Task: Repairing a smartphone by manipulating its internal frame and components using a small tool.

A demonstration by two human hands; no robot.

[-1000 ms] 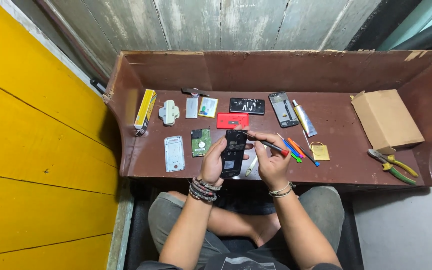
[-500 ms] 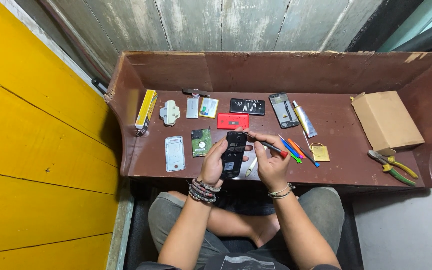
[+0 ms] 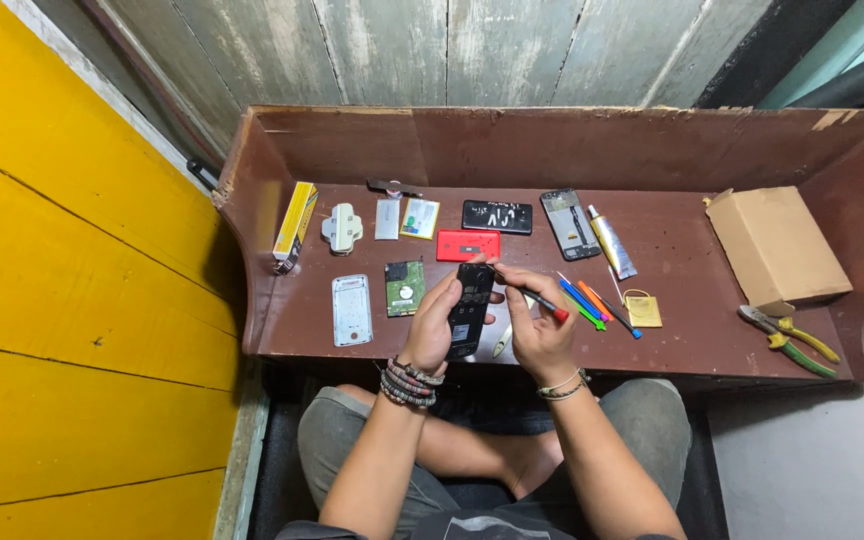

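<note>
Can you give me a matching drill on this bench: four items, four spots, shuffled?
Items:
1. cardboard box
2. yellow carton
3. pliers
4. black phone

Spots:
A. bench's near right corner
B. in the left hand
C. far left, against the bench wall
D. right side, beyond the pliers

Pairs: 1-D, 2-C, 3-A, 4-B

Weathered grey plank wall (image 3: 512,50) standing behind a low, dark reddish-brown wooden bench (image 3: 672,150) with raised back and side walls. Bright yellow board wall (image 3: 62,330) running along the left. Pale floor (image 3: 812,460) showing at lower right, evenly lit.
</note>
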